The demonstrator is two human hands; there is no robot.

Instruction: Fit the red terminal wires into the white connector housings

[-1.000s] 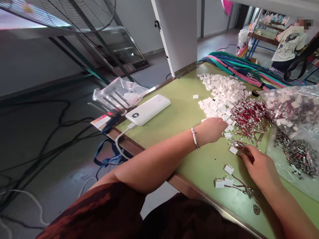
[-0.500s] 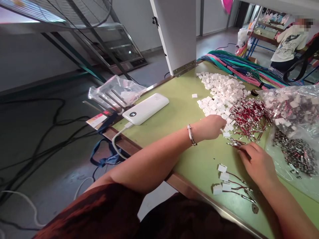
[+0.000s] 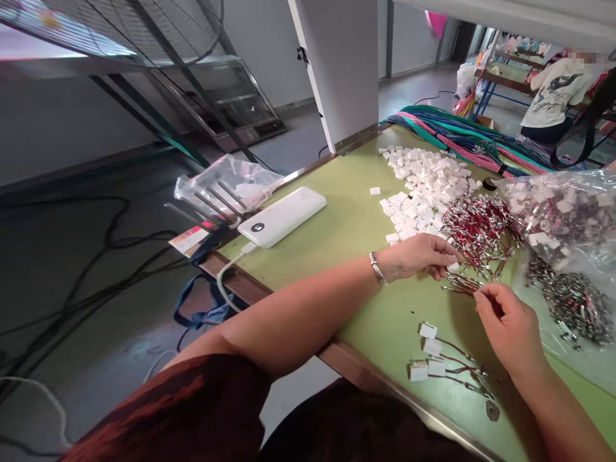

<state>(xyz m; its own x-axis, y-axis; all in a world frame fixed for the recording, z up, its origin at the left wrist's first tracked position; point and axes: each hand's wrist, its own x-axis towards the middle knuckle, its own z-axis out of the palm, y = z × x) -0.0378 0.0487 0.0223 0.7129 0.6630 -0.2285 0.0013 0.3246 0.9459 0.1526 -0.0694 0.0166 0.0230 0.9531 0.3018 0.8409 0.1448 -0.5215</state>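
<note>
Pinched white connector [image 3: 452,266] in left hand [image 3: 419,254], near side of red wire pile [image 3: 481,228]; red leads [image 3: 466,283] in right hand [image 3: 511,324]. Judged light: stiff connector, best held by sides; bendy leads, behind metal tips [image 3: 448,288].

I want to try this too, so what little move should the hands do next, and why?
Probably the left hand should bring its white block to a metal wire tip. It pinches the block close to the wires in the right hand, whose tips point toward it. Four other blocks nearby already have wires attached.
</note>
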